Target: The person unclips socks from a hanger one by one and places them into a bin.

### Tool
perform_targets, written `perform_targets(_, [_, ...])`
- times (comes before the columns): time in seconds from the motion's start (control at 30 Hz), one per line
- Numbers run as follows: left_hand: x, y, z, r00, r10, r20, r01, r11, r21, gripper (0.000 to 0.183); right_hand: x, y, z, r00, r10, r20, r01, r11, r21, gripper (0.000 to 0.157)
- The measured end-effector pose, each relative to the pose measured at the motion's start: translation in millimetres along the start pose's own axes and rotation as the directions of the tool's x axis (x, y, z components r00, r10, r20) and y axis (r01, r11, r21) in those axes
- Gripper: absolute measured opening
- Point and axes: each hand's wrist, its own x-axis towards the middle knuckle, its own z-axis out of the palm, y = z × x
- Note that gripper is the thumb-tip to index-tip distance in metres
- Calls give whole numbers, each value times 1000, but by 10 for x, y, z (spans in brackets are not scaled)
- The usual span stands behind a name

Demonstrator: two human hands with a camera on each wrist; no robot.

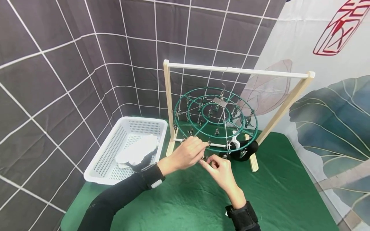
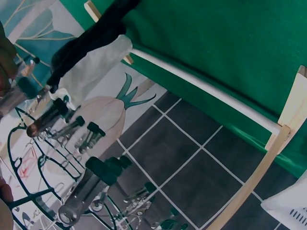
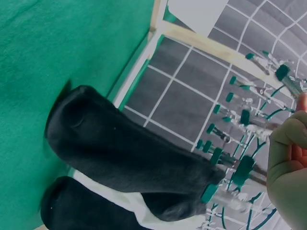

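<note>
A round green clip hanger (image 1: 215, 123) hangs by its hook from a rack, with many metal clips around its rings. At the near rim my left hand (image 1: 189, 153) has its fingers curled and grips the hanger's edge. My right hand (image 1: 221, 171) is just below and to the right, thumb and index finger pinching a small clip (image 1: 204, 158). The exact contact is partly hidden by the fingers. Black-and-white socks (image 1: 244, 151) hang from clips at the right side of the rim; in the right wrist view a black sock (image 3: 120, 143) fills the lower middle.
A white perforated basket (image 1: 99, 154) stands at the left, holding white and dark cloth pieces (image 1: 138, 150). The wooden rack (image 1: 237, 70) has a white lower bar (image 2: 206, 88) and stands on a green-covered table (image 1: 185, 199). A dark grid-patterned curtain is behind.
</note>
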Motion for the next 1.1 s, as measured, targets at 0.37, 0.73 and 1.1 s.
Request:
perform_targets(0.37, [-63,-110,-71,992,-107,-62,104,993,-56,17,-67,118,-173,848,132,-513,-158,987,-8,20])
perform_targets(0.73, [-69,-204,-125,985,-147,-86,140,987,-79,15,113,208,-182,952,280,-128,-294,949,-113,33])
perform_targets(1.1, [85,-70,-92,986,-60,-154,68,997,48,20,203,125,-105,959,245,-142,-256,965,-62,23])
